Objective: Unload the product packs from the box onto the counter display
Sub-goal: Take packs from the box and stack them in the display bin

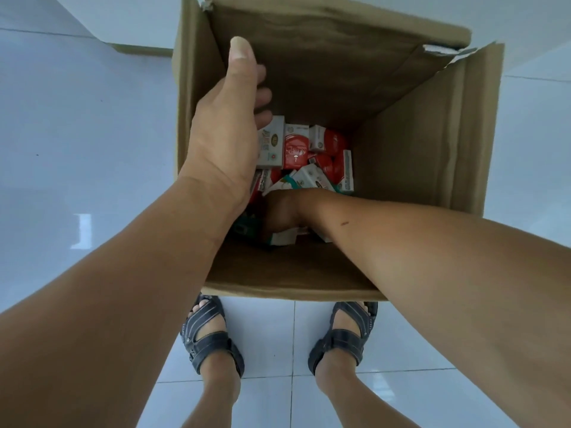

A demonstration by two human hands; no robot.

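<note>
Product packs (296,149), white and red, lie in a loose heap on the bottom of the deep cardboard box (401,103), so many remain to be unloaded. The right hand (281,211) is far down at the 6 o'clock side of the heap and lies on a white pack (282,238). Its fingers are hidden under the wrist, so I cannot tell if they pinch it or only touch.

The left hand (225,128) is higher, at 10 o'clock from the packs and close to the left wall. Its thumb is straight, its fingers are loosely bent, and nothing shows between them. I think it is there to keep the box steady.

The walls are tall and the room inside is narrow, so I judge that a pack must go straight up to pass the rim. The box stands on the tiled floor (92,149), with the sandals (210,338) just at 6 o'clock. The bench display is not in view.
</note>
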